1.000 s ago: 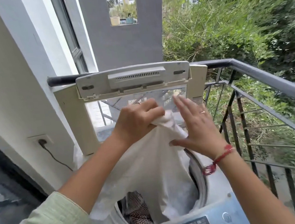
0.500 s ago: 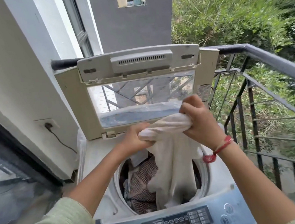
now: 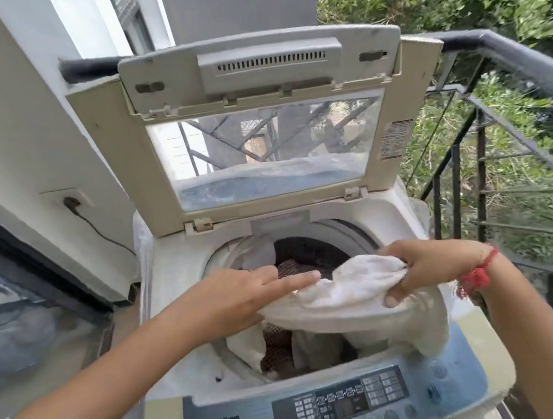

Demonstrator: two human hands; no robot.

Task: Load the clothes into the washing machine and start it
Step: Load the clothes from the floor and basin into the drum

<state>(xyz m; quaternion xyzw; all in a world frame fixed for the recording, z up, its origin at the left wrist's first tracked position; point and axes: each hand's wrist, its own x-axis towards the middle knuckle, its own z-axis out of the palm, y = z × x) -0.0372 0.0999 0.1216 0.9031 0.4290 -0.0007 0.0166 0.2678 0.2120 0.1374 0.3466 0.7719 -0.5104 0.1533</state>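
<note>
Here, a rumpled off-white cloth [image 3: 353,292]

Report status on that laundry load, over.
Left hand flat on white cloth, right hand pinching it. Cloth draped over drum rim, not fully in. Nothing blocking, lid up.

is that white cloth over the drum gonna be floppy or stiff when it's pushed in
Probably floppy: the white cloth sags between the left hand and right hand and drapes over the drum rim. Likely light: the right hand's pinch holds up its bunched end.
</note>
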